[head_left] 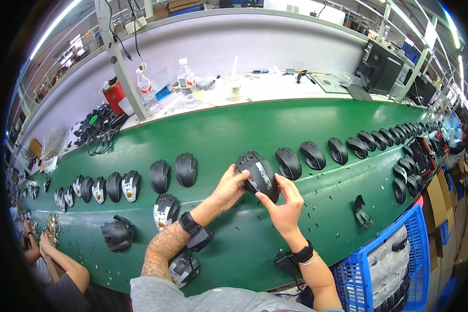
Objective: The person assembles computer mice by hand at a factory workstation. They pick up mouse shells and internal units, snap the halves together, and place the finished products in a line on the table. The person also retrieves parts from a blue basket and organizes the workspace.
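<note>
A black computer mouse (258,172) with a pale strip showing along its open side is held up over the green bench. My left hand (229,186) grips its left edge, thumb on the near side. My right hand (286,204) closes on its lower right end. Just right of it, another black mouse (288,163) stands in a long row on the bench. Under my left forearm lies a mouse (166,210) with its pale inside exposed, and closer to me another opened mouse (184,269). Black straps circle both my wrists.
Several mice line the green bench (213,130) on both sides. A stack of black shells (117,233) sits at left, a loose black part (363,211) at right. A blue basket (366,260) stands by the right edge. At far left, another person's arm (62,262) rests near small parts.
</note>
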Motion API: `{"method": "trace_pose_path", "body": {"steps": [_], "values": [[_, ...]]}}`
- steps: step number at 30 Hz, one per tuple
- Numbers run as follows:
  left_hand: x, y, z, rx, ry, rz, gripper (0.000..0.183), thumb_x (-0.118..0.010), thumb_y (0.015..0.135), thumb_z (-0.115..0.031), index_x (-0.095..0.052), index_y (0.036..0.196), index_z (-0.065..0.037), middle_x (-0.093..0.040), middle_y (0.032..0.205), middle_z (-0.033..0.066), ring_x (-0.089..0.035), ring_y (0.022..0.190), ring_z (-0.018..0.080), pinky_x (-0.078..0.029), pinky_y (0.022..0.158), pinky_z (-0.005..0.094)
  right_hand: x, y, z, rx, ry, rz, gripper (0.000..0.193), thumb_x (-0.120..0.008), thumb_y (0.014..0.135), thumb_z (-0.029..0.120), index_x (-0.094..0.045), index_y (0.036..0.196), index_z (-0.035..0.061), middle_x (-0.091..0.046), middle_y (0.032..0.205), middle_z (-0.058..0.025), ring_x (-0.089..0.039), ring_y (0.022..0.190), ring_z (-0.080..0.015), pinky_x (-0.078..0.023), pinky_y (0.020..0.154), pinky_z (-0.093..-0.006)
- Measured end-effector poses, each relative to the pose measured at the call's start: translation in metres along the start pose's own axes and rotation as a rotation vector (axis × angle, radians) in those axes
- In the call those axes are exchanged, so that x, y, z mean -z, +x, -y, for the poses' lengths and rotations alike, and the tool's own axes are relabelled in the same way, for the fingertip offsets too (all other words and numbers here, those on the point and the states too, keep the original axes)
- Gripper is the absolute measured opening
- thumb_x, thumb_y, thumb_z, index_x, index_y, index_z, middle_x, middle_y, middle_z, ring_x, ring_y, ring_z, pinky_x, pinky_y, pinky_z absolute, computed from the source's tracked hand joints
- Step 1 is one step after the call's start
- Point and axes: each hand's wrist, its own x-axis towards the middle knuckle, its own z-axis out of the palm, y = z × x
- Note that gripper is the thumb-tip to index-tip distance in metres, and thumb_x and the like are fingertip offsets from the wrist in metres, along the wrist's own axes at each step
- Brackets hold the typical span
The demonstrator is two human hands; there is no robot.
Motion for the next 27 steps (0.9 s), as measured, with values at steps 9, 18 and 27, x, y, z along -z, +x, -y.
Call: {"method": "trace_pose_path", "body": {"steps": [9, 18, 27], "values": [[-0.023, -0.014, 0.013, -0.033, 0.169, 0.016, 0.052, -0.052, 0.090, -0.017, -0.020, 0.130, -0.013, -0.047, 0.120, 0.0087, -0.048, 0.111, 0.0181, -0.044, 0.086, 0.0334, 0.001, 0.001, -0.003, -0.056, -0.035, 0.051, 0.052, -0.080, 0.065, 0.008, -0.058, 0.110, -0.0070, -0.057, 0.108, -0.0155, -0.060, 0.095, -0.0218, -0.051, 0.082, -0.0315], [-0.021, -0.012, 0.011, -0.169, 0.233, -0.062, 0.064, -0.072, 0.072, 0.002, -0.027, 0.116, -0.010, -0.051, 0.107, 0.0118, -0.056, 0.098, 0.0197, -0.050, 0.083, 0.0342, -0.003, -0.006, 0.007, 0.091, -0.333, 0.188, 0.065, -0.075, 0.070, 0.015, -0.048, 0.128, 0.0040, -0.046, 0.127, -0.0164, -0.042, 0.119, -0.0259, -0.037, 0.098, -0.0349], [-0.021, -0.013, 0.009, -0.371, 0.154, -0.128, 0.061, -0.075, 0.067, -0.003, -0.039, 0.117, -0.007, -0.052, 0.106, 0.0055, -0.054, 0.100, 0.0174, -0.047, 0.087, 0.0338, -0.005, -0.010, -0.030, -0.782, 1.044, 0.193, 0.023, -0.053, 0.092, 0.027, -0.054, 0.095, 0.0047, -0.060, 0.098, -0.0053, -0.057, 0.093, -0.0145, -0.044, 0.087, -0.0329]]}}
